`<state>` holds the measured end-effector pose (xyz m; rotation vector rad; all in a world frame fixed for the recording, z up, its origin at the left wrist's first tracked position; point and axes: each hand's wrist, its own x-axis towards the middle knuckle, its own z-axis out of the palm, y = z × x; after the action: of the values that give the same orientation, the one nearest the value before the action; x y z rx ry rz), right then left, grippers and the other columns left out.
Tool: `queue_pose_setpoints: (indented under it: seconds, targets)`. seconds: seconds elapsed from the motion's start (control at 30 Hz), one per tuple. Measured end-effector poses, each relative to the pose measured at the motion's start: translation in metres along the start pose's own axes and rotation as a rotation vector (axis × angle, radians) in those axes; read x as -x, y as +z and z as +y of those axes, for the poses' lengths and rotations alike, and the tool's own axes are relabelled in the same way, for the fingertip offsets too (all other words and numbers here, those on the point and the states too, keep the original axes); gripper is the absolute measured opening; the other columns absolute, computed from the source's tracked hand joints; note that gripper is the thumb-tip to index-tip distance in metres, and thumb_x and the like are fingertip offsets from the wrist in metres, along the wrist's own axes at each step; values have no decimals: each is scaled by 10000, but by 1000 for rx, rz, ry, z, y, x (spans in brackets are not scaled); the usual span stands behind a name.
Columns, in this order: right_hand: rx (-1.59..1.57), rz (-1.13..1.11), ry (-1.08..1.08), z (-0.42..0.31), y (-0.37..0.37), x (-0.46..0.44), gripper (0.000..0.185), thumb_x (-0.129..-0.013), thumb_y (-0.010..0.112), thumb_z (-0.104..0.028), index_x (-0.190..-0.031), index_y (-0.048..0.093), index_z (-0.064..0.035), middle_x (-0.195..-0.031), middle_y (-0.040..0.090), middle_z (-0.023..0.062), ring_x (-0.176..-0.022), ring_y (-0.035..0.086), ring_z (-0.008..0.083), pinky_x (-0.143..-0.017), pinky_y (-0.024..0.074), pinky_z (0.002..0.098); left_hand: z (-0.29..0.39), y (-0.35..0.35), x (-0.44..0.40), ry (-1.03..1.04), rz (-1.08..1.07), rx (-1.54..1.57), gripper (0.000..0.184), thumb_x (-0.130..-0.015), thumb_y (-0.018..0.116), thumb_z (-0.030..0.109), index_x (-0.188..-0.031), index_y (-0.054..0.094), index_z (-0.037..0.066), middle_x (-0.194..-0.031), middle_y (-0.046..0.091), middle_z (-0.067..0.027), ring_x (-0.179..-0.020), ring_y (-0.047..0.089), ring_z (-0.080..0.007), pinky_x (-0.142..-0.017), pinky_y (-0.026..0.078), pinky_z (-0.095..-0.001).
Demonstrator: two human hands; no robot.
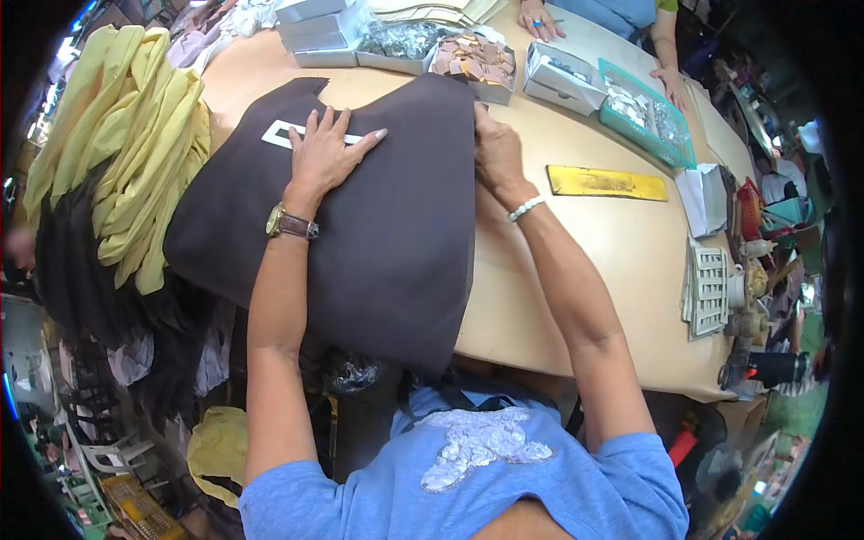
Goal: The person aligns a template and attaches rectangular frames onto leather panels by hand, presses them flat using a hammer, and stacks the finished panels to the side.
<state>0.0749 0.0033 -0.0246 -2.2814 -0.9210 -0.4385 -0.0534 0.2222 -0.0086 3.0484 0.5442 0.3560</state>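
A dark fabric panel (387, 207), cut with a curved top edge, lies over the near side of the table and hangs past its front edge. My left hand (322, 155) rests on it with fingers spread, partly covering a white rectangular frame-shaped template (276, 135). At the panel's right edge, my right hand (500, 155) is closed, its fingers gripping the cloth near the upper corner. Whether anything else is in those fingers is hidden.
A yellow ruler-like strip (607, 184) lies right of the cloth. Behind are a box of pinkish-brown pieces (472, 58), a white box (562, 76) and a green basket (643, 117). Yellow-and-black fabric (135, 144) hangs at left. Another person's hands (540, 20) rest across the table.
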Motion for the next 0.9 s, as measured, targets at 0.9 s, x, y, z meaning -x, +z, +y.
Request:
queue_pose_setpoints:
  seconds: [0.9]
  targets:
    - [-253, -175, -30, -60, -26, 22, 442, -785, 638, -129, -1204, 523, -47, -903, 694, 107, -830, 661, 297, -740, 522, 390, -2, 2, 0, -10, 6, 39, 562, -938, 344, 495, -1321, 454, 98, -1376, 431, -127, -1294, 350, -361, -1009, 196, -671]
